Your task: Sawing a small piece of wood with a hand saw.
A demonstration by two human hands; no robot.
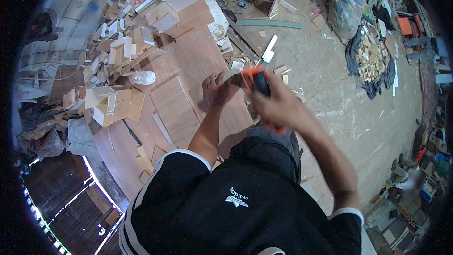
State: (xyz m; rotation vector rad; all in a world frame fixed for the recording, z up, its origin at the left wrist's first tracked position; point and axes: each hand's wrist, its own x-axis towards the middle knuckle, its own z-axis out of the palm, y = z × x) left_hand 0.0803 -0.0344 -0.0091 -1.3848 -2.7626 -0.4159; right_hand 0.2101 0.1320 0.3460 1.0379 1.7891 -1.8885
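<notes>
My right hand (278, 106) is wrapped round the black and orange handle of a handsaw (256, 81), near the edge of the wooden work surface. Motion smears this hand a little. The saw's greyish blade is foreshortened and points left toward my other hand, so its cutting edge cannot be made out. My left hand (215, 90) rests on the brown plywood surface (197, 61) with its fingers spread, just left of the blade. Whether a small piece of wood lies under that palm is hidden.
Stacked small wooden boxes (123, 51) and boards crowd the far left of the surface. A clear plastic container (143, 77) stands beside them. Wood offcuts litter the floor to the right, with a heap of scraps (373, 56) on dark cloth and a filled plastic bag (347, 12).
</notes>
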